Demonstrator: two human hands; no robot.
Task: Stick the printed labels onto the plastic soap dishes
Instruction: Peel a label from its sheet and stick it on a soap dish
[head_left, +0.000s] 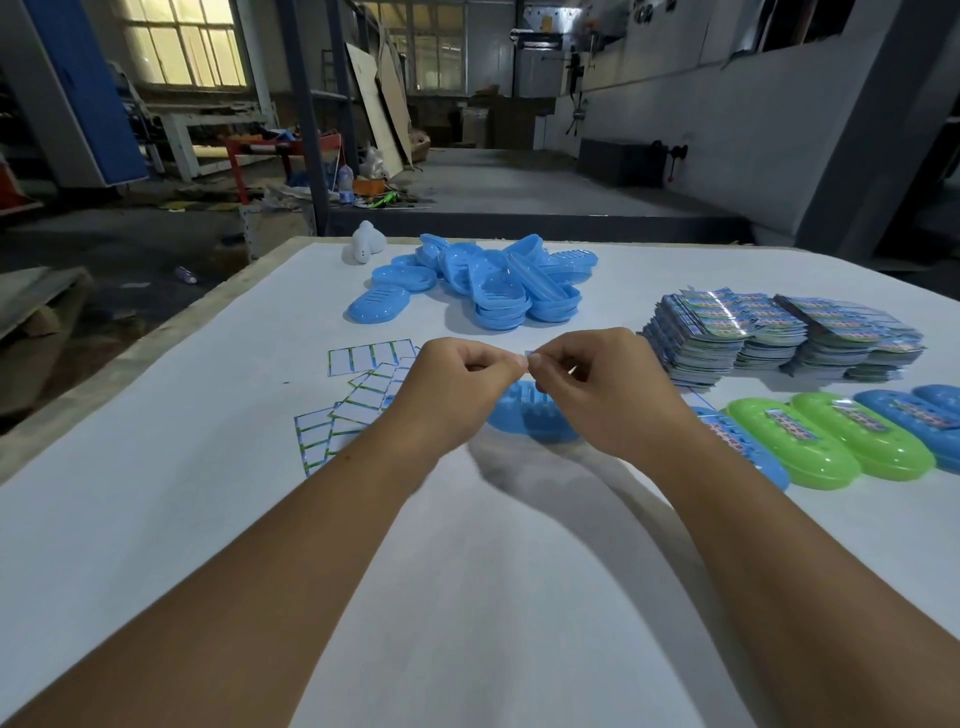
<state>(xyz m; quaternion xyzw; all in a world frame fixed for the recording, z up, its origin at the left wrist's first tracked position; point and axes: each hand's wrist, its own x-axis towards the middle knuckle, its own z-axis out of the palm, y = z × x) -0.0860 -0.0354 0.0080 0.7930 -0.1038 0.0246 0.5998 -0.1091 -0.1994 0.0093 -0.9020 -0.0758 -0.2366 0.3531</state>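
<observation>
My left hand (457, 384) and my right hand (597, 384) meet fingertip to fingertip above the table, both pinching a small label (529, 356) that is mostly hidden by the fingers. Directly under them lies a blue soap dish (524, 415), partly covered by my right hand. A heap of blue soap dishes (483, 280) sits at the far middle. Stacks of printed labels (779, 332) stand at the right. Labelled green and blue dishes (831, 441) lie in a row at the near right.
Empty label backing sheets (363, 384) are scattered left of my hands. A small white object (366, 241) stands at the table's far left edge. The white table (208, 519) ends at the left in a drop to the workshop floor.
</observation>
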